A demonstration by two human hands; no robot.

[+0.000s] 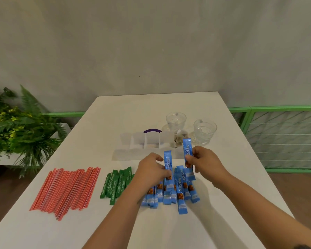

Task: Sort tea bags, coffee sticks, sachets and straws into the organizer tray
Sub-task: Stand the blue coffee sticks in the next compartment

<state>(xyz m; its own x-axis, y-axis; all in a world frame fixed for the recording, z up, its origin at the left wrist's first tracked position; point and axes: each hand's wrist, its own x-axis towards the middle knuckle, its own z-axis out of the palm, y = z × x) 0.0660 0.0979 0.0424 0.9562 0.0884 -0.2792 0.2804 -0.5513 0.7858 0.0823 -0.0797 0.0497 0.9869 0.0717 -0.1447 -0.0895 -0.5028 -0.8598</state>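
A clear organizer tray [126, 153] with several compartments stands mid-table; its right compartment holds tea bags [180, 139]. In front of it lies a pile of blue coffee sticks [178, 191]. My left hand [151, 169] grips one blue coffee stick [167, 159] upright above the pile. My right hand [203, 159] holds a second blue coffee stick [187, 150] upright near the tray's right end. Green sachets [115, 184] lie left of the pile, partly hidden by my left arm. A spread of red straws [66, 189] lies further left.
Two glass cups [175, 121] [204, 131] on saucers stand behind the tray at the right. A purple round object [152, 131] shows behind the tray. A green plant [16, 130] stands off the table's left, a green railing [276, 108] to the right.
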